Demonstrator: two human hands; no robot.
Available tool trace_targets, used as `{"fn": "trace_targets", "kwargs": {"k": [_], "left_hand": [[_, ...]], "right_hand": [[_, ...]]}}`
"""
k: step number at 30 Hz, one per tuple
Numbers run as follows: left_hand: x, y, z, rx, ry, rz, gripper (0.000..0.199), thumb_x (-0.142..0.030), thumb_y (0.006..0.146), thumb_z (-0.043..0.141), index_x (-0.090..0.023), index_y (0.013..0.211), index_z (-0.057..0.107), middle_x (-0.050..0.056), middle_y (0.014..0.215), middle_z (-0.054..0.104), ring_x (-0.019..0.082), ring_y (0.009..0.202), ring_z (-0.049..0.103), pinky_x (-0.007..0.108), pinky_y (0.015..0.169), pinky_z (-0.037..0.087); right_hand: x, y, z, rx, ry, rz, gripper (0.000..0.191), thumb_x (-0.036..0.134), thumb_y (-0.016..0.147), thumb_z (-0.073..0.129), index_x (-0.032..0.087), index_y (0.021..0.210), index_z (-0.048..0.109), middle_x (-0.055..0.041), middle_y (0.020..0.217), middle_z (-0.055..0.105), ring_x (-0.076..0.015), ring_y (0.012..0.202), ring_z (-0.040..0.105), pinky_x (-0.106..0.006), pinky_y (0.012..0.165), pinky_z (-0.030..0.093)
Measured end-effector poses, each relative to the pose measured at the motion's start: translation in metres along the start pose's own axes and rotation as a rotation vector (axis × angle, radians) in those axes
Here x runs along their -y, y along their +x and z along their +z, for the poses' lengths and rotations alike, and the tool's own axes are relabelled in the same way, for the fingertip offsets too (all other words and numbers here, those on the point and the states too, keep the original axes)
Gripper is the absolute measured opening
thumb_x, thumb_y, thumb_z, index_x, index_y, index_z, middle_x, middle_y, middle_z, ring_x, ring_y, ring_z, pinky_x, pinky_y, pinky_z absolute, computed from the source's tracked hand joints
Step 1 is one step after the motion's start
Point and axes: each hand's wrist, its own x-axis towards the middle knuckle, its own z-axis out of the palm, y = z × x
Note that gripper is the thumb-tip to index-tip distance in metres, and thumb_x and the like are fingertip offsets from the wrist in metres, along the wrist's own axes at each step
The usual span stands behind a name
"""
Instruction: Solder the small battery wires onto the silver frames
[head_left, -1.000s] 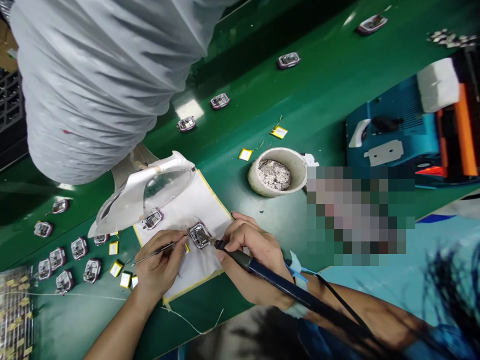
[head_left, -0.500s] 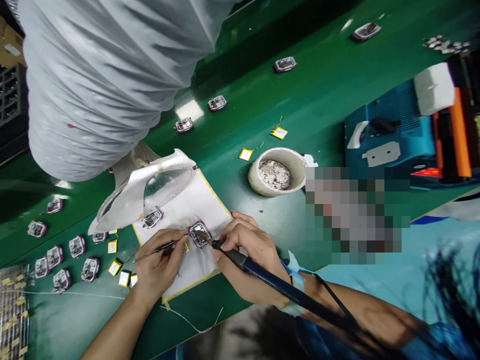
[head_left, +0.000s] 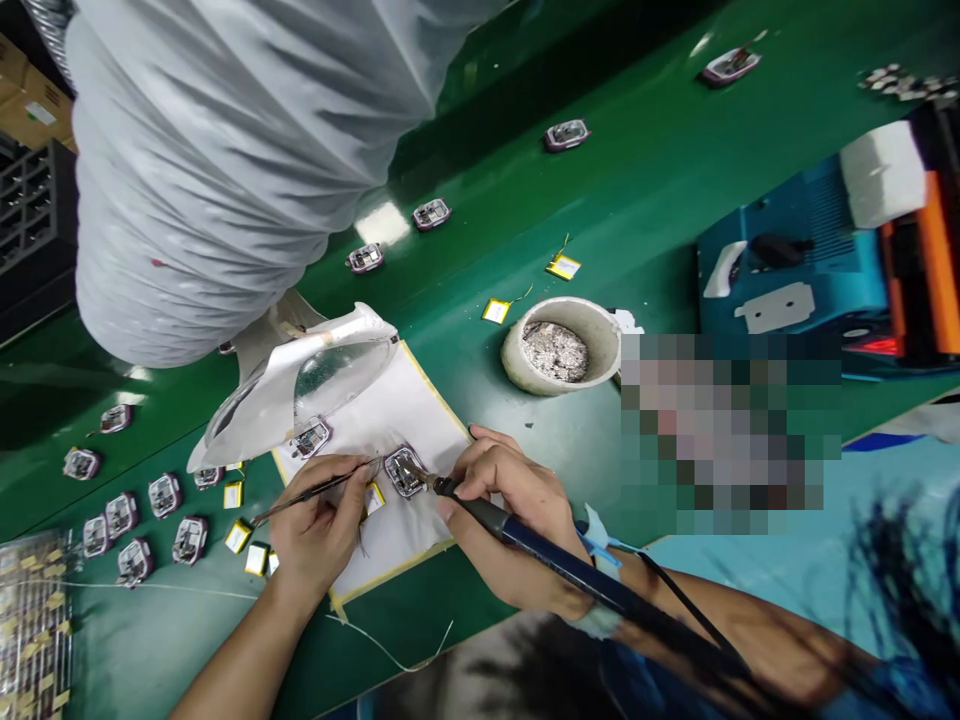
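A small metal-framed unit (head_left: 405,472) lies on a white paper sheet (head_left: 427,520), whose edges are bound in yellow tape, on a green bench (head_left: 637,180). The tip of a soldering iron (head_left: 540,540) touches the unit's edge. The iron's blue-and-black handle is clamped in the right hand's (head_left: 514,520) grip, its fingers closed together. The left hand (head_left: 322,530) has its grip closed on slim tweezers (head_left: 315,492), whose points lie near the unit.

A second unit (head_left: 310,438) sits on the sheet, partly under a clear curved shield (head_left: 341,380). A small flat battery (head_left: 374,497) lies just beside the worked unit. Further units stand in loose groups (head_left: 165,497) at the left of the sheet, with more batteries (head_left: 238,536) among them, and another line of units (head_left: 431,213) runs along the far bench. Two batteries with loose leads (head_left: 495,311) lie near a stone-coloured pot (head_left: 559,345) of silvery scrap. Whether any unit is finished cannot be determined from this view. No brand or writing is legible; the battery labels are too small to read.
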Motion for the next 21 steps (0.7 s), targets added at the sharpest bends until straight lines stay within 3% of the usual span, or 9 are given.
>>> {"fn": "trace_targets", "kwargs": {"k": [11, 16, 21], "left_hand": [[0.0015, -0.0008, 0.0004, 0.017, -0.027, -0.046, 0.004, -0.028, 0.112, 0.087, -0.025, 0.11, 0.088, 0.003, 0.098, 0.093, 0.021, 0.088, 0.093, 0.034, 0.084, 0.078], [0.0026, -0.0042, -0.0025, 0.085, -0.088, -0.109, 0.003, -0.026, 0.11, 0.089, -0.025, 0.113, 0.088, 0.004, 0.102, 0.094, 0.021, 0.087, 0.093, 0.032, 0.077, 0.077], [0.0043, -0.0067, 0.0006, 0.083, -0.102, -0.111, 0.003, -0.026, 0.109, 0.091, -0.026, 0.111, 0.09, 0.004, 0.102, 0.094, 0.019, 0.078, 0.089, 0.031, 0.074, 0.076]], "right_hand": [[0.0005, 0.0018, 0.0021, -0.022, -0.014, -0.002, 0.025, 0.018, 0.097, 0.079, 0.031, 0.096, 0.057, 0.0116, 0.077, 0.065, -0.0164, 0.066, 0.072, -0.052, 0.11, 0.07], [0.0007, 0.0012, 0.0002, -0.006, -0.019, 0.013, 0.026, 0.019, 0.096, 0.08, 0.031, 0.094, 0.057, 0.0092, 0.078, 0.069, -0.0185, 0.065, 0.073, -0.056, 0.11, 0.071], [0.0006, 0.0004, 0.0008, -0.004, -0.024, 0.013, 0.026, 0.019, 0.096, 0.08, 0.031, 0.095, 0.058, 0.0094, 0.079, 0.07, -0.0185, 0.067, 0.074, -0.053, 0.109, 0.07]]}}
